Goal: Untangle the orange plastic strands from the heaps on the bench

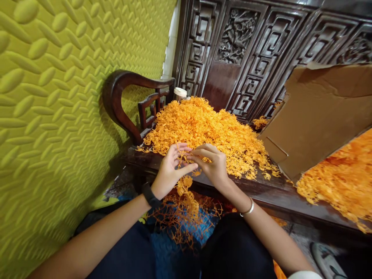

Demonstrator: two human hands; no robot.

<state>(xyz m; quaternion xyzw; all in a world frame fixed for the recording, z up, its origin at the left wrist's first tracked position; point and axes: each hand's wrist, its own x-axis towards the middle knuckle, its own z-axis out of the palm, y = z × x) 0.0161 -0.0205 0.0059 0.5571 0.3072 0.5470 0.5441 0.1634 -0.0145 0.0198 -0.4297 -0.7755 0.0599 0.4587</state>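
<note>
Your left hand (171, 167) and right hand (213, 166) meet at frame centre, just in front of the bench edge (261, 190). Both pinch the same tangle of orange strands (185, 182). The top of the tangle sits between your fingertips and the rest dangles below, down toward your lap.

The left hand's palm turns toward the right hand, with the fingers fanned and the thumb pressing the strand from below. The right hand is knuckles-up, fingers curled in, tips closing on the tangle from the other side. It's a fingertip grip rather than a fist, probably because the strands are thin and snag on each other. Both wrists are bent upward and the forearms come in from the bottom of the frame. There's a black wristband (150, 195) on the left and a silver bangle (248, 209) on the right.

The big orange heap (203, 128) lies on the bench just behind your hands, within easy reach. A second heap (343, 178) lies at the right edge. A cardboard sheet (319, 116) leans between the two, and it looks like a divider. More loose strands lie on the blue cloth (162, 248) over your lap, at bottom centre.

A white-lidded jar (180, 93) stands behind the heap, beside the curved armrest (122, 97). A green padded wall (52, 97) fills the left of the frame.
</note>
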